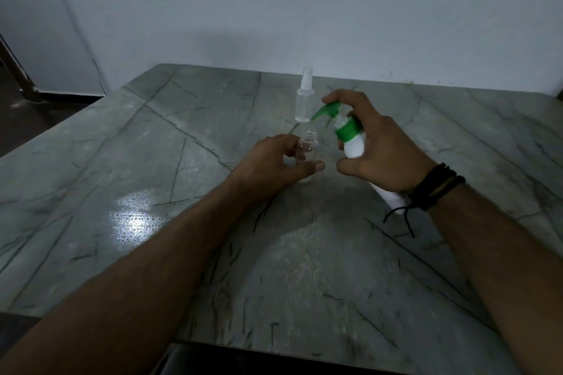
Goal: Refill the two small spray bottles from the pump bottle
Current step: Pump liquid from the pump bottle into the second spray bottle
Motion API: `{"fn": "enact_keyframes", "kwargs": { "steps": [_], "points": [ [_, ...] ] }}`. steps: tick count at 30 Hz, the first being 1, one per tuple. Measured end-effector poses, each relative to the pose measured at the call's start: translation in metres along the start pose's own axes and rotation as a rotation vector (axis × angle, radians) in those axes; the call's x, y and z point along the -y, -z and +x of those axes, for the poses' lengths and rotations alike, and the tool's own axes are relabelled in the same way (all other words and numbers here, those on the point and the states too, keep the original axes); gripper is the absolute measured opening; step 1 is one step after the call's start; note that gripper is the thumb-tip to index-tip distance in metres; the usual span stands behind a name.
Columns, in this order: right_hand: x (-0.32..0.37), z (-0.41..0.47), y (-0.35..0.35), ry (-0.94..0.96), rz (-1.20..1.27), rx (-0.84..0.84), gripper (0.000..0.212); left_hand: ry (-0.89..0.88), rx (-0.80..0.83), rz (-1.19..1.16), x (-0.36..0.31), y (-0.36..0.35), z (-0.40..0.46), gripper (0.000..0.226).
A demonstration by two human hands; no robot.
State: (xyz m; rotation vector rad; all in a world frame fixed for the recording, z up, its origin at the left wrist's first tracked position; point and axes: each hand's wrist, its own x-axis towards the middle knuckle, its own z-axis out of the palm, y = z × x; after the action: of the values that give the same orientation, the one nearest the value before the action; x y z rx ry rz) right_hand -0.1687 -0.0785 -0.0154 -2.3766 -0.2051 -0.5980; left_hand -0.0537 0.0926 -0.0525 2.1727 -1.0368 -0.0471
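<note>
My right hand (pixel 380 143) grips a white pump bottle (pixel 355 144) with a green pump head (pixel 329 109), tilted to the left, one finger resting on top of the pump. The green nozzle tip hangs just above the open threaded neck of a small clear spray bottle (pixel 309 146) standing on the table. My left hand (pixel 274 166) holds that uncapped bottle between fingers and thumb. A second small clear spray bottle (pixel 304 99), with its white spray cap on, stands upright just behind.
The grey-green marble table (pixel 182 192) runs back to a white wall (pixel 304 9). Its left edge drops to a dark floor (pixel 24 119), and its near edge is at the bottom. A black cord bracelet (pixel 435 189) circles my right wrist.
</note>
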Motion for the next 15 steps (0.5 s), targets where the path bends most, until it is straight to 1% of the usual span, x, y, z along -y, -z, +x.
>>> {"fn": "enact_keyframes", "kwargs": {
  "steps": [3, 7, 10, 15],
  "points": [
    [0.0008, 0.0, -0.0013, -0.006, -0.006, 0.003, 0.084, 0.002, 0.0, 0.011, -0.0025, 0.0016, -0.0017, 0.034],
    [0.0017, 0.0003, -0.0001, -0.023, -0.009, -0.013, 0.08, 0.021, 0.006, 0.024, -0.003, 0.0006, -0.0014, 0.041],
    [0.0015, 0.0007, -0.001, -0.031, -0.008, -0.013, 0.078, 0.032, 0.014, 0.019, -0.0023, -0.0002, -0.0011, 0.042],
    [0.001, 0.0008, -0.0025, -0.024, -0.036, 0.006, 0.08, 0.026, 0.019, 0.021, -0.0029, 0.0008, -0.0022, 0.041]
  ]
}}
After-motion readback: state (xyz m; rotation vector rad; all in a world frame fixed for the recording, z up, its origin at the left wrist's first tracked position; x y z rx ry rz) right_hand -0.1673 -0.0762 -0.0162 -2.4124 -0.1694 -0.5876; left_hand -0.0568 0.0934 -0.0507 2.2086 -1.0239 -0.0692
